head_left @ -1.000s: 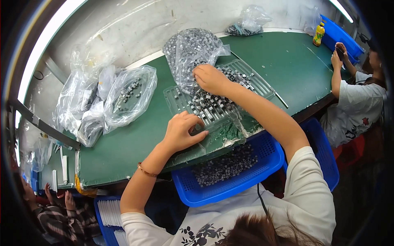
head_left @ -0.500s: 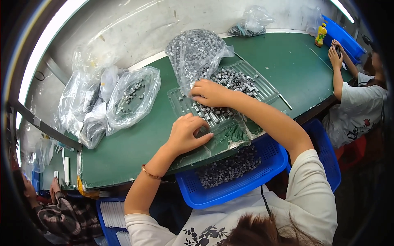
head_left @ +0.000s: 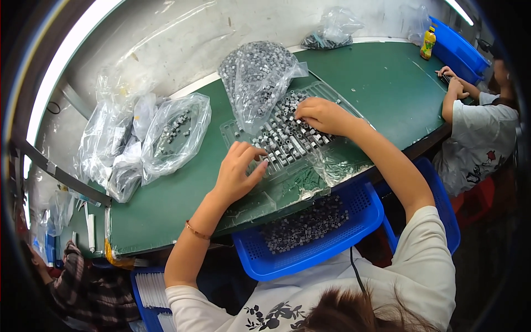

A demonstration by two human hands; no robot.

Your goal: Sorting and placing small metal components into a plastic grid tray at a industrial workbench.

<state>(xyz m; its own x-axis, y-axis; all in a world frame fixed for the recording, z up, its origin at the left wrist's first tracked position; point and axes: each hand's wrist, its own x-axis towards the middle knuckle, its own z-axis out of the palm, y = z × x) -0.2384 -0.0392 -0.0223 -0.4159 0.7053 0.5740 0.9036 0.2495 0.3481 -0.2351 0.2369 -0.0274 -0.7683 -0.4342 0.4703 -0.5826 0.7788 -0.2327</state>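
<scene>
A clear grooved plastic tray (head_left: 326,93) lies on the green table, with many small grey and white cylindrical pieces (head_left: 287,133) over its grooves. Some sit lined up in the channels; others are heaped loosely. My right hand (head_left: 323,116) rests over the pieces at the tray's right part, fingers loosely bent and touching them, its thumb partly hidden. At the tray's near left corner is my left hand (head_left: 240,169), its thumb and index finger apart with nothing visible between them. A clear bag (head_left: 257,83) full of similar pieces lies against the tray's far left side, its mouth toward the tray.
Several clear bags (head_left: 177,138) with pieces lie to the left. A blue basket (head_left: 310,252) of grey pieces sits below the table edge before me. Far right are a yellow bottle (head_left: 427,43), a blue bin (head_left: 459,58) and a co-worker (head_left: 475,122); another person (head_left: 91,293) is at lower left.
My right hand has moved right from the bag's mouth to over the pieces on the tray. The pieces look more spread across the grooves. My left hand has shifted slightly up and left.
</scene>
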